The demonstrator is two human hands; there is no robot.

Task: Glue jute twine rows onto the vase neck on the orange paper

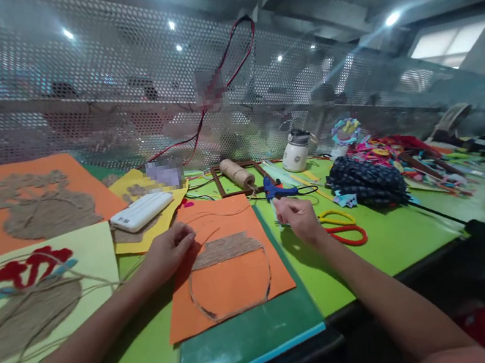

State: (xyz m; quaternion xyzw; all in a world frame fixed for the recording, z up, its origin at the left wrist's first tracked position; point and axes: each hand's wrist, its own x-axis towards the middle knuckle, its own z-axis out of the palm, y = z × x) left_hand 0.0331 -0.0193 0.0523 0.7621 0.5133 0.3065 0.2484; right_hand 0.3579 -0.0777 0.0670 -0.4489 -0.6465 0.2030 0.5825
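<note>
My left hand (171, 250) rests at the left edge of an orange sheet (236, 282), its fingers curled together; what they hold, if anything, is too small to make out. On the sheet, rows of jute twine (226, 249) fill the neck of a drawn pot outline, and loose strands lie above it. My right hand (298, 216) is closed just right of the sheet, near a blue glue gun (277, 188). Something whitish shows at its fingertips, too small to name. Scissors (347, 235) with yellow and red handles lie beside that wrist, their blades partly hidden.
A twine spool (236, 174) lies on a brown frame (220, 186). Behind stands a white bottle (296, 152). To the left are a white power bank (143, 212) and finished twine pictures (48, 214). Dark patterned cloth (366, 180) and colourful scraps (399, 155) lie rightward.
</note>
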